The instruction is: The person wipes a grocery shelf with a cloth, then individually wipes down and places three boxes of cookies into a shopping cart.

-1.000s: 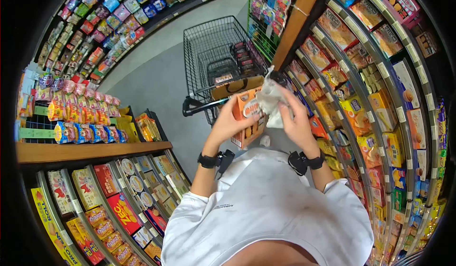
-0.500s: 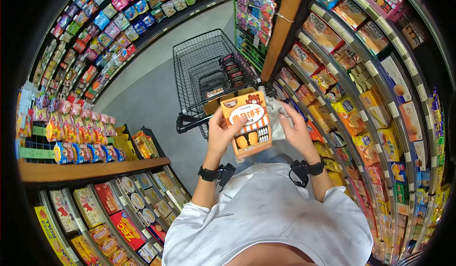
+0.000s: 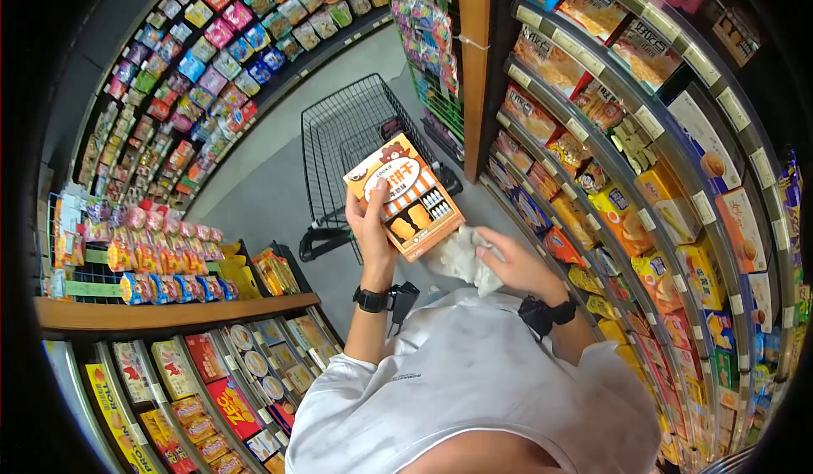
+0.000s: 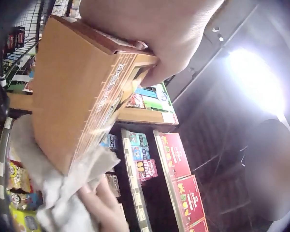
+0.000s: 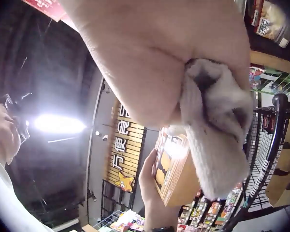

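Note:
My left hand [image 3: 373, 233] grips an orange cookie box [image 3: 411, 220] by its left side, thumb lying on the printed front. The front, with a bear and cookie pictures, faces up and is tilted. In my right hand [image 3: 517, 264] a crumpled whitish cloth [image 3: 467, 258] is held at the box's lower right corner. The left wrist view shows the cloth [image 4: 63, 193] folded against the end of the box's plain orange side [image 4: 70, 92]. In the right wrist view the cloth [image 5: 210, 140] sticks out from under my palm, partly covering the box.
A black wire shopping cart [image 3: 339, 135] stands on the grey floor [image 3: 279, 169] just beyond the box. Packed snack shelves [image 3: 644, 212] rise close on the right. To the left is a wooden-edged shelf [image 3: 169, 309] of packages, and a wall of hanging bags [image 3: 203, 59] lies beyond.
The box has turned so its front faces up and is now tilted left. The cloth has moved from the box's upper right to its lower right corner. The cart appears farther left.

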{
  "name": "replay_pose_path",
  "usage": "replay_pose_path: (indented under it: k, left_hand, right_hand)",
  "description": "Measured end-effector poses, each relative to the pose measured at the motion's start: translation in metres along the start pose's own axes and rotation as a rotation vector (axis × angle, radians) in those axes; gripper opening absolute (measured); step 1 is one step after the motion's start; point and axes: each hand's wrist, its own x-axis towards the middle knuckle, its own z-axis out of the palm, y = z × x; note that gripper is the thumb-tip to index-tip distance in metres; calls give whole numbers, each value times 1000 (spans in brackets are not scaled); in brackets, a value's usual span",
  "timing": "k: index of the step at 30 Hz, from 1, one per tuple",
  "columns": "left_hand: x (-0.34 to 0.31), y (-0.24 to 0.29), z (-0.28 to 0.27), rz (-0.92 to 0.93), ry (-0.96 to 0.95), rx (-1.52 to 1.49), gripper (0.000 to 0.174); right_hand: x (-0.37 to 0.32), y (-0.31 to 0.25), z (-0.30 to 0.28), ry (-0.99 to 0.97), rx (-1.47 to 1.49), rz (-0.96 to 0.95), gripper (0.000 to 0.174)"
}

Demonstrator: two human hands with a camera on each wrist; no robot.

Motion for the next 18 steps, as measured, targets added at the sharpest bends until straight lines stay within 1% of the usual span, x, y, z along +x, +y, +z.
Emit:
replay_pose_path:
  k: [1,2,4,5,6,7,8,9,10,11,12,13,14,16,17,18]
  left_hand:
    - [4,-6,10,-44,5,17,29]
    - [5,-11,18,-92,15,34,29]
    - [5,-16,33,-105,-70,51,32]
    - [3,-18,42,-89,-90,138,33]
    - [0,-19,49,-74,-108,224,34]
    - [-1,-20,55,-68,-155,257,36]
    - [-3,-25,62,-48,-171,262,43]
    - [-4,-30,72,-37,-192,282,48]
    - [-5,-34,81,-29,-212,301,53]
    - [-2,-43,80,-55,-204,332,61]
    - [0,-47,86,-32,-176,354,61]
    - [2,-52,88,-5,-152,380,61]
    - [8,-56,89,25,-130,404,61]
    - [18,-60,90,187,-144,639,66]
    - [17,-59,92,176,-194,590,76]
    - [26,-57,88,360,-257,842,85]
  right_hand:
    - [-3,8,-3,75,14,-39,41]
    - [-2,15,-12,79,23,-49,41]
    - [-4,28,-32,322,80,94,43]
    - [-4,45,-41,405,144,226,52]
    - [-4,46,-52,403,154,228,52]
    - [-1,43,-64,432,190,163,49]
    - [0,44,-74,459,223,96,46]
    - [4,46,-76,469,145,127,47]
    - [4,44,-79,463,148,129,47]
    - [3,40,-81,389,188,87,47]
    - [7,26,-82,316,226,44,47]
    - [12,24,-82,331,247,57,51]
    - [17,21,-82,328,246,56,51]
    - [26,16,-81,313,323,51,47]
    - [32,15,-80,309,321,54,47]
    - [37,14,-77,255,340,69,46]
